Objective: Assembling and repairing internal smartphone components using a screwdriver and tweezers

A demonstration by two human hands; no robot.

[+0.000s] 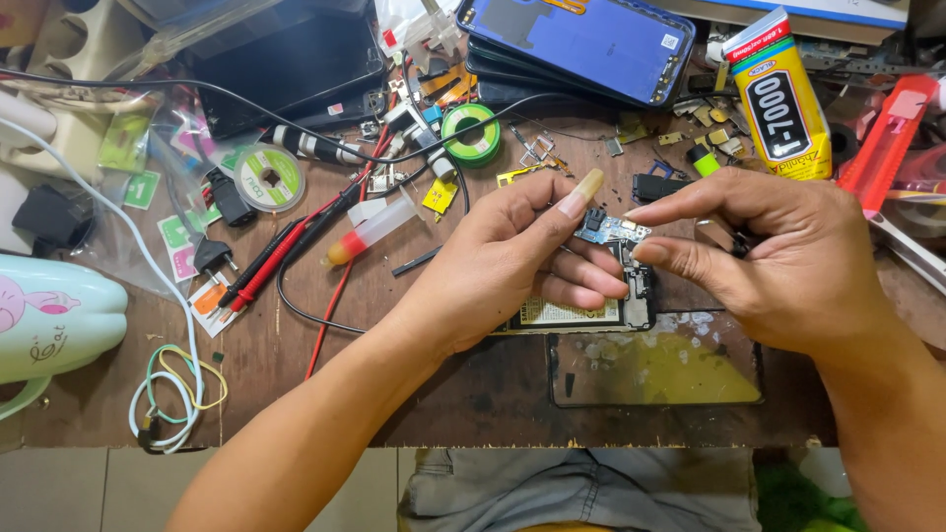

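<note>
Both hands pinch a small blue circuit board over an opened phone, centre of the frame.

The left hand [493,261] grips the board [611,230] between thumb and curled fingers; the right hand [778,261] closes thumb and forefinger on its other end, the rest of that hand loosely bent. The board hangs just above the phone [591,313], which lies on the wooden bench [414,394] beside a cracked glass panel [655,369]. It looks like the part is being checked or lined up; seating it would call for a steady, level lowering. A glue tube [783,99] lies at upper right, red and black probes [276,258] to the left.
</note>
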